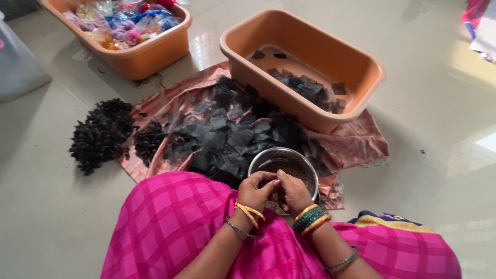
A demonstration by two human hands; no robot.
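Note:
My left hand (256, 190) and my right hand (293, 192) are pressed together over the near rim of a round metal bowl (283, 157) holding dark grainy material. Their fingers are curled around something small between them; what it is stays hidden. Just beyond the bowl lies a heap of black net squares (232, 129) on an orange patterned cloth (351, 142). A pile of finished black tufted bundles (101, 134) sits to the left, partly on the floor.
An orange tub (305, 36) with a few black squares stands behind the heap. A second orange tub (139, 57) of colourful bundles is at the back left. A translucent container (18, 67) is at far left. My pink checked garment (170, 227) covers my lap.

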